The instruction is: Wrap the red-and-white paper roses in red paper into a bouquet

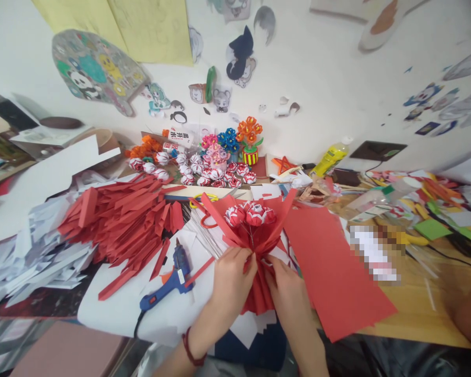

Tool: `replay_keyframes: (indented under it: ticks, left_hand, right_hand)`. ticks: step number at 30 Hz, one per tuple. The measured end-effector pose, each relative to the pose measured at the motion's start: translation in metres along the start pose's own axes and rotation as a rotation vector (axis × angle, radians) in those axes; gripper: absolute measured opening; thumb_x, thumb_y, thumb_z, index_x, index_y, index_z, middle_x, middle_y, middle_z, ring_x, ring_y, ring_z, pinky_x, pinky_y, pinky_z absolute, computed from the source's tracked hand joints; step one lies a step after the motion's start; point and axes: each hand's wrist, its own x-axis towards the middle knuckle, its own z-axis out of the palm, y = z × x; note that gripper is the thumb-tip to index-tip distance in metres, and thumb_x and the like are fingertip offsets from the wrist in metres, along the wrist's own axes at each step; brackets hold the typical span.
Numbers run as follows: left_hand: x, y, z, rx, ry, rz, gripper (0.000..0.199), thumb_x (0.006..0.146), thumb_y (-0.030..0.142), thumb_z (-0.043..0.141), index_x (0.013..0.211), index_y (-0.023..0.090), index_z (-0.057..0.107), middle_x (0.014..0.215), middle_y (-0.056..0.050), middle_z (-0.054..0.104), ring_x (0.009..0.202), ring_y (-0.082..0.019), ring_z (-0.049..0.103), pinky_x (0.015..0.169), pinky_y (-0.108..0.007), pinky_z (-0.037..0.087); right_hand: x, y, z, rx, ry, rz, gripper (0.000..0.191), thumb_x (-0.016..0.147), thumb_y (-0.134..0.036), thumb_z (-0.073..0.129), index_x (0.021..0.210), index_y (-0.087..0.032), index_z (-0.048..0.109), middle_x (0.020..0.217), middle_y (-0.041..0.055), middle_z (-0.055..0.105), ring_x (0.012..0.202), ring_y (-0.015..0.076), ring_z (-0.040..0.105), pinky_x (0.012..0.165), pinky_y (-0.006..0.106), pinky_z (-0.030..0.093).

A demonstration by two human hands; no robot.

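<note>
In the head view I grip a bouquet wrapped in red paper (259, 293) at its gathered waist, above the near edge of the table. My left hand (235, 269) pinches the paper from the left, its fingers closed near the thin wire stems. From the right, my right hand (284, 280) has its fingers closed round the folds. Red and white paper flowers (255, 214) stand upright inside the flared top of the wrap. The fingertips are partly hidden by the folds.
A blue glue gun (167, 285) lies left of my hands. Piles of red strips (121, 220) and white strips (35, 256) spread farther left. Red sheets (337, 267) lie at right. Finished paper flowers (215, 175) and a yellow bottle (332, 157) are at the back.
</note>
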Motion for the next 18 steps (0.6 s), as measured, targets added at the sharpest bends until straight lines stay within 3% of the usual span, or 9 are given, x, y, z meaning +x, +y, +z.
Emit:
replay_keyframes:
  ticks: [4, 12, 18]
  left_hand:
    - [0.001, 0.0, 0.001, 0.029, -0.017, 0.024, 0.018, 0.088, 0.013, 0.057, 0.072, 0.016, 0.066, 0.067, -0.002, 0.064, 0.064, -0.015, 0.059, 0.061, -0.026, 0.04]
    - [0.008, -0.002, -0.004, 0.02, -0.104, -0.006, 0.019, 0.088, 0.014, 0.057, 0.071, 0.016, 0.064, 0.067, -0.002, 0.064, 0.063, -0.015, 0.057, 0.061, -0.025, 0.038]
    - [0.016, -0.002, -0.006, -0.014, -0.172, -0.037, 0.023, 0.086, 0.014, 0.059, 0.063, 0.016, 0.059, 0.062, 0.0, 0.061, 0.058, -0.012, 0.053, 0.058, -0.024, 0.033]
  right_hand:
    - [0.007, 0.002, 0.0, -0.102, -0.063, -0.034, 0.038, 0.087, -0.008, 0.036, 0.109, -0.013, 0.066, 0.092, 0.0111, 0.075, 0.078, 0.0279, 0.073, 0.065, 0.035, 0.051]
    - [0.001, 0.018, -0.02, 0.172, -0.257, 0.08, 0.038, 0.088, -0.016, 0.046, 0.121, -0.025, 0.059, 0.097, 0.0041, 0.073, 0.083, 0.0229, 0.069, 0.073, 0.034, 0.051]
    - [-0.009, 0.03, -0.028, 0.312, -0.213, 0.166, 0.024, 0.092, -0.035, 0.051, 0.102, -0.024, 0.069, 0.103, 0.007, 0.074, 0.088, 0.0239, 0.069, 0.078, 0.036, 0.051]
